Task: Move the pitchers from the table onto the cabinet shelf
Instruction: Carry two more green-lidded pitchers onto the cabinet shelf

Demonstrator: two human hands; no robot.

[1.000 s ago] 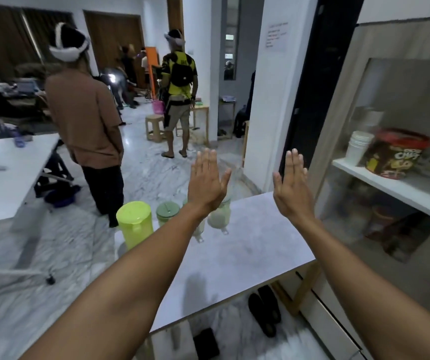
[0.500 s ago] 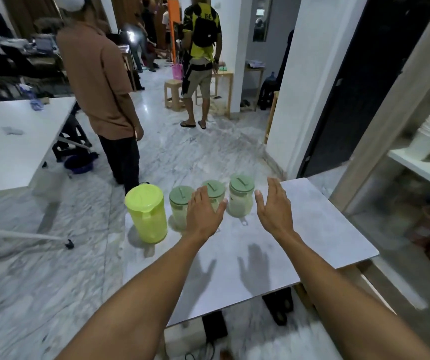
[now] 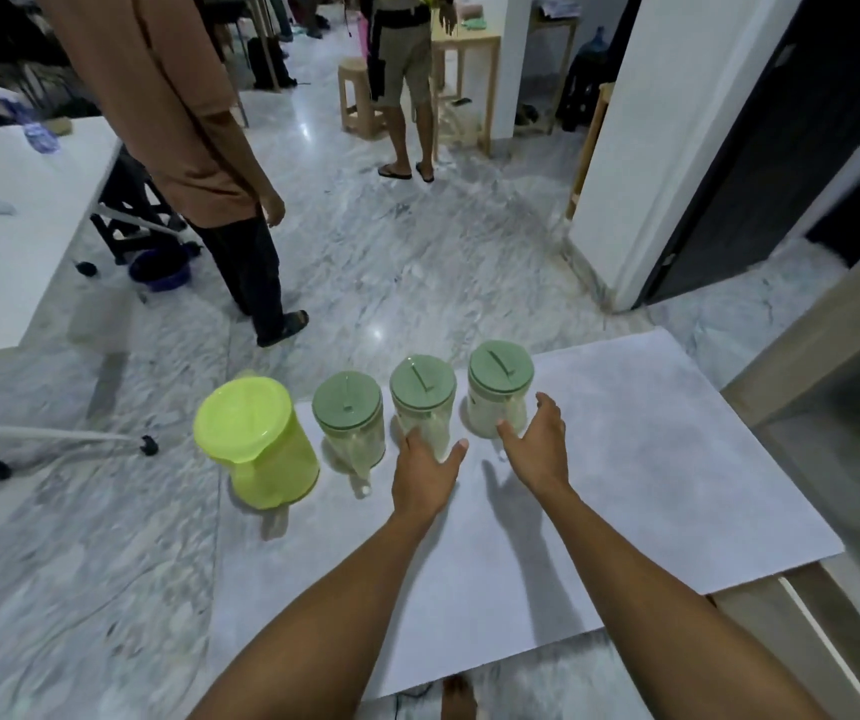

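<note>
Along the far edge of a pale table [image 3: 625, 485] stand several pitchers in a row. At the left is a lime-yellow pitcher [image 3: 256, 444]. To its right are three clear pitchers with green lids: the left one [image 3: 348, 423], the middle one [image 3: 423, 402] and the right one [image 3: 499, 389]. My left hand [image 3: 425, 472] is open, its fingers spread around the base of the middle pitcher. My right hand [image 3: 539, 444] is open too, its fingertips at the right pitcher's side. Neither hand has closed on a pitcher.
The cabinet frame [image 3: 833, 356] stands at the right edge, its shelf out of view. A person in a brown shirt [image 3: 183, 122] stands just beyond the table. Another person [image 3: 407, 70] stands farther back by wooden stools. A white table [image 3: 17, 215] is at the left.
The view has tilted down from the room and cabinet to the table. Both hands have dropped from raised in the air to the middle and right green-lidded pitchers.
</note>
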